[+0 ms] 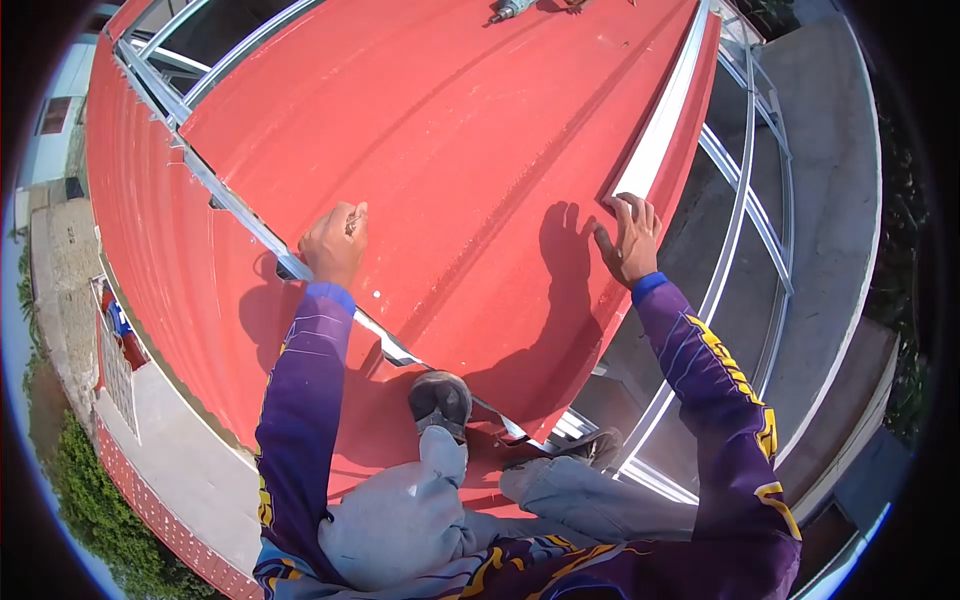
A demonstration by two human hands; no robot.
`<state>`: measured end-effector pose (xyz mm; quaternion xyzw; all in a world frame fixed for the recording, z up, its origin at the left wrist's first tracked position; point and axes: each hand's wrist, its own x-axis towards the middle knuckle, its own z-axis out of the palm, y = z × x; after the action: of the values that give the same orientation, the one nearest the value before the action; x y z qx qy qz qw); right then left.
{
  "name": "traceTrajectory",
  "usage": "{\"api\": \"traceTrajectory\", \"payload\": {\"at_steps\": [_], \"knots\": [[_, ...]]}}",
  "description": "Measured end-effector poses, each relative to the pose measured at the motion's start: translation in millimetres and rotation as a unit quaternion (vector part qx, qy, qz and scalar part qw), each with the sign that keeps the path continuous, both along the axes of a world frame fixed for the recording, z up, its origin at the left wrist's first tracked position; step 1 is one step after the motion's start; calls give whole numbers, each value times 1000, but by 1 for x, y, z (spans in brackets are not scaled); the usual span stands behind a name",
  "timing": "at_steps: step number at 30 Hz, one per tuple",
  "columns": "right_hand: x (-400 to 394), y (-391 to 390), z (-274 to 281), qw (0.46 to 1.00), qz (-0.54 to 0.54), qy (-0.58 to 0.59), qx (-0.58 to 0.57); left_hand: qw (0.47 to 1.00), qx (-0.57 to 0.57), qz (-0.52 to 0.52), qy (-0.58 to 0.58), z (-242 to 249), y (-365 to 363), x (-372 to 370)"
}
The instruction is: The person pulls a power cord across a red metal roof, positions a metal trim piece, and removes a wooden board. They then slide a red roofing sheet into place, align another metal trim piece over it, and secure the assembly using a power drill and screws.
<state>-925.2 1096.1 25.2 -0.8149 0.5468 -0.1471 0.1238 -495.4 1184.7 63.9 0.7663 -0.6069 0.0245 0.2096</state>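
My left hand [335, 242] is closed in a fist above the edge of a red metal roofing sheet [420, 170]. Small brownish metal pieces that look like screws [352, 222] show between its curled fingers. My right hand [632, 240] rests at the sheet's right side, thumb and fingers apart. Its fingertips touch the near end of a long white metal strip [665, 115], which runs up along that edge. Shadows of both hands fall on the red surface.
A power drill [512, 9] lies at the top of the sheet. Steel framing [735, 210] with open gaps runs along the right, and more framing [165, 85] stands at upper left. My shoe [440, 400] is by the sheet's lower edge. Ground and bushes [95, 510] lie below left.
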Motion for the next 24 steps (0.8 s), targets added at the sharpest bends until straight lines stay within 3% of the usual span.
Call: {"api": "traceTrajectory", "payload": {"at_steps": [1,5,9,14,18,20,21,23,24], "knots": [[12,-17,-3,999,-16,-17,24,998,22,-13,-56,0,-9,5],[60,-90,9,989,-38,32,137,993,83,-19,-83,2,-47,25],[86,-156,-18,969,-24,-42,242,999,46,-6,-10,-14,-63,40],[109,-208,-4,962,-36,-61,263,995,90,37,23,-15,-66,37],[122,-234,-1,972,-30,-40,230,975,93,114,165,-21,-76,75],[130,-244,-9,974,-27,-36,224,976,104,98,165,-8,-75,88],[134,-251,-12,959,-21,-61,277,973,115,117,160,-5,-72,91],[146,-256,-34,959,-10,-91,267,975,114,49,182,-7,-65,88],[152,-260,-33,959,-13,-102,265,980,146,35,132,-9,-56,84]]}}
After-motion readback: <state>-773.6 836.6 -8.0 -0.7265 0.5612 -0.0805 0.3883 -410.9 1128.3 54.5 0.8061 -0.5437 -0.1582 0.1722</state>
